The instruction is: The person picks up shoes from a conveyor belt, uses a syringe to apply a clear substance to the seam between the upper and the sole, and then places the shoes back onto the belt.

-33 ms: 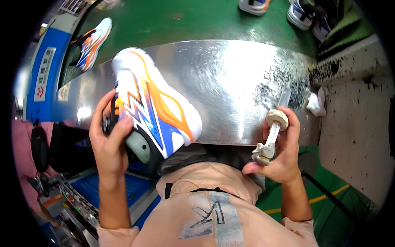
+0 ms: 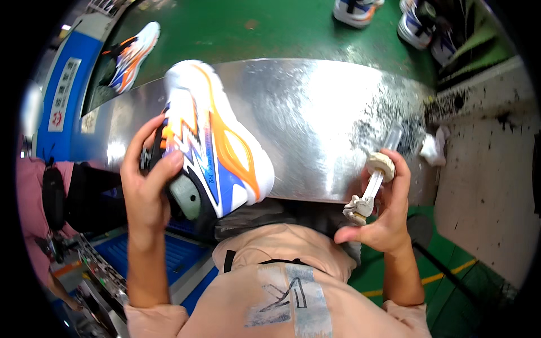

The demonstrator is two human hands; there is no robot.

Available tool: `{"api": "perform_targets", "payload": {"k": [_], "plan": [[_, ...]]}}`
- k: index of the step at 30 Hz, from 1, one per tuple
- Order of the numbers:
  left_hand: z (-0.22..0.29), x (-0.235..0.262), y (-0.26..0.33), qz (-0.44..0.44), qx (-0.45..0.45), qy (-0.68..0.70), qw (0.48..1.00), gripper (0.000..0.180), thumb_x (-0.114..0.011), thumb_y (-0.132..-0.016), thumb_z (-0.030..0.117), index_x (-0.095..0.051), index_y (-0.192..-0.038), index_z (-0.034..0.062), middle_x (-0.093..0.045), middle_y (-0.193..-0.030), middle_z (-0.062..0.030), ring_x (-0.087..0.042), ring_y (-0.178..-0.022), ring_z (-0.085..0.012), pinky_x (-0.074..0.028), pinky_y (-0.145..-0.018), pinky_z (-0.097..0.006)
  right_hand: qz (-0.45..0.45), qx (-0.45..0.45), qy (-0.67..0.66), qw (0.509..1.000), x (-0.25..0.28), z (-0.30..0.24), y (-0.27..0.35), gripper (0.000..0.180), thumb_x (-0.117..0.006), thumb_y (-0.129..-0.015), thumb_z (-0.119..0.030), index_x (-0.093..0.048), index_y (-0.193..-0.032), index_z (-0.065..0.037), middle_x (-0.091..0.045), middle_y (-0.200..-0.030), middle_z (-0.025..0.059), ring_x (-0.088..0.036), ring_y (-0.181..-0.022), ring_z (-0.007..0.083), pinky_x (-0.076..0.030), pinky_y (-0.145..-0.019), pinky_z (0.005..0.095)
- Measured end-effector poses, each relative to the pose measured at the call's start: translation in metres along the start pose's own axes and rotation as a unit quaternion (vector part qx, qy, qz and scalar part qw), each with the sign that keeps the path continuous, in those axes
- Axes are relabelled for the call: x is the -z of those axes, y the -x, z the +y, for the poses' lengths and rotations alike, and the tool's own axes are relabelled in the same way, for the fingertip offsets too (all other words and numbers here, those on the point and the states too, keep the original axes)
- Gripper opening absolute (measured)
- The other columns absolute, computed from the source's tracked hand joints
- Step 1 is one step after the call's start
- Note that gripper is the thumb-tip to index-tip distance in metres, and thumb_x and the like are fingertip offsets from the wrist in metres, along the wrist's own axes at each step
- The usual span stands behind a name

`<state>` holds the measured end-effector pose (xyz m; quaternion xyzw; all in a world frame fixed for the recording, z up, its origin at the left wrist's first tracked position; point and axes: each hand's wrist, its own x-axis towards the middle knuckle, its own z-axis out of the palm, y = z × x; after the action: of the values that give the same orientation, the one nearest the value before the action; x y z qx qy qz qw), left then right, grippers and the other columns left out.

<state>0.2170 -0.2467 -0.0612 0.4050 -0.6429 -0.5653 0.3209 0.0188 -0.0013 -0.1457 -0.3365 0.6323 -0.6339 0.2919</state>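
Observation:
My left hand (image 2: 147, 179) grips a sneaker (image 2: 228, 146) at its lacing and collar, thumb on the upper. White, orange and blue, the shoe is tipped so one side and the sole edge face up, toe pointing away from me. A greenish insert with a dark hole (image 2: 186, 198) shows inside its opening. In my right hand (image 2: 394, 205) is a clear plastic syringe (image 2: 373, 186), its fingers wrapped round the barrel. Crusted off-white material coats the syringe's flange and plunger end. The barrel's far part points away, over the metal plate's right side.
A shiny metal plate (image 2: 293, 118) spans the front, with black specks at its right. Crumpled white tissue (image 2: 433, 147) lies by a stained panel (image 2: 479, 186). Beyond, other sneakers (image 2: 135, 56) rest on a green surface (image 2: 253, 28). At left stands a person in pink (image 2: 31, 197).
The sneaker has turned slightly, its toe shifting a little right. My right hand still holds the syringe in nearly the same place. The whole view has shifted slightly.

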Motion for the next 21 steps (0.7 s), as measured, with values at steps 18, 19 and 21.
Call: {"api": "perform_targets", "payload": {"k": [18, 19, 21], "plan": [[0.100, -0.053, -0.147, -0.299, -0.094, -0.344, 0.885, 0.041, -0.074, -0.059, 0.014, -0.065, -0.096, 0.0001, -0.063, -0.090, -0.0062, -0.058, -0.082, -0.0132, -0.046, -0.077, -0.025, 0.049, 0.158, 0.262, 0.951, 0.019, 0.028, -0.012, 0.116, -0.089, -0.057, -0.051, -0.030, -0.137, 0.009, -0.053, -0.110, 0.0182, -0.060, -0.090, 0.0245, -0.051, -0.079, 0.0315], [0.099, -0.062, -0.159, -0.303, -0.120, -0.346, 0.880, 0.040, -0.074, -0.059, 0.013, -0.065, -0.096, -0.0001, -0.063, -0.090, -0.0061, -0.058, -0.082, -0.0132, -0.046, -0.077, -0.025, 0.039, 0.147, 0.240, 0.959, 0.017, 0.026, -0.015, 0.113, -0.089, -0.058, -0.050, -0.031, -0.136, 0.008, -0.055, -0.106, 0.0188, -0.061, -0.083, 0.0267, -0.052, -0.074, 0.0325], [0.099, -0.086, -0.184, -0.268, -0.161, -0.384, 0.869, 0.040, -0.073, -0.057, 0.010, -0.066, -0.096, 0.0003, -0.065, -0.091, -0.0094, -0.060, -0.085, -0.0165, -0.047, -0.080, -0.027, 0.034, 0.197, 0.308, 0.930, 0.014, 0.018, -0.023, 0.108, -0.088, -0.059, -0.048, -0.033, -0.134, 0.007, -0.056, -0.102, 0.0187, -0.061, -0.078, 0.0269, -0.052, -0.067, 0.0338]]}}
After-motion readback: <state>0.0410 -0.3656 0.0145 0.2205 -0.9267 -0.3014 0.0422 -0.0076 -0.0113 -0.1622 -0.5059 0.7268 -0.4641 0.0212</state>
